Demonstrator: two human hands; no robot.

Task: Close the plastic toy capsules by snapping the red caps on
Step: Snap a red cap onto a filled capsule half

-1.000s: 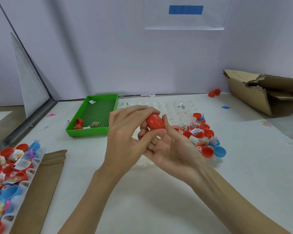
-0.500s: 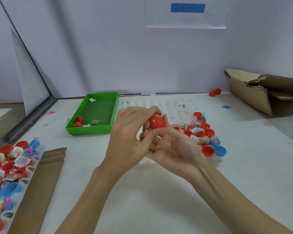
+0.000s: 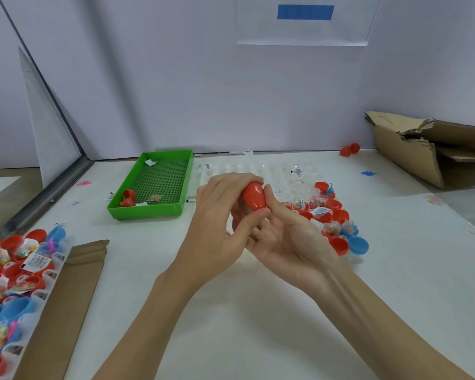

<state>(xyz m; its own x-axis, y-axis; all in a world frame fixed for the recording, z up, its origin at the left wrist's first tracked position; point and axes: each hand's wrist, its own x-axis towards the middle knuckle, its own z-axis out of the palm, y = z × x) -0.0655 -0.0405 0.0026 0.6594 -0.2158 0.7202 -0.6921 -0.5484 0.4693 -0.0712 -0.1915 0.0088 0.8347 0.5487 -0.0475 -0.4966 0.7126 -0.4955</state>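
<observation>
Holding one red capsule [image 3: 254, 196] between both hands above the white table [image 3: 258, 311], we list the following. Left hand [image 3: 217, 231]: fingers curled over the top of the capsule, thumb pressed against its lower side, grasping it. Right hand [image 3: 288, 237]: palm turned up, thumb laid along the capsule's right side, fingers folded beneath it, also grasping it. We cannot tell whether the cap is fully seated, since the fingers cover the seam.

Behind the hands: a clear plastic tray [image 3: 258, 170] with rows of transparent capsule halves, and at its near right end a cluster of red and blue cups [image 3: 337, 215] with small toys and labels among them. Far left: a green tray [image 3: 148, 211] with a red piece [image 3: 128, 198] in its near corner. Near left edge: a second tray of red and blue cups [image 3: 8, 270] lying just beside a flat cardboard sheet [image 3: 66, 305]. Far right: a torn cardboard box [image 3: 422, 149], two red pieces [image 3: 350, 149] near it by the wall.
</observation>
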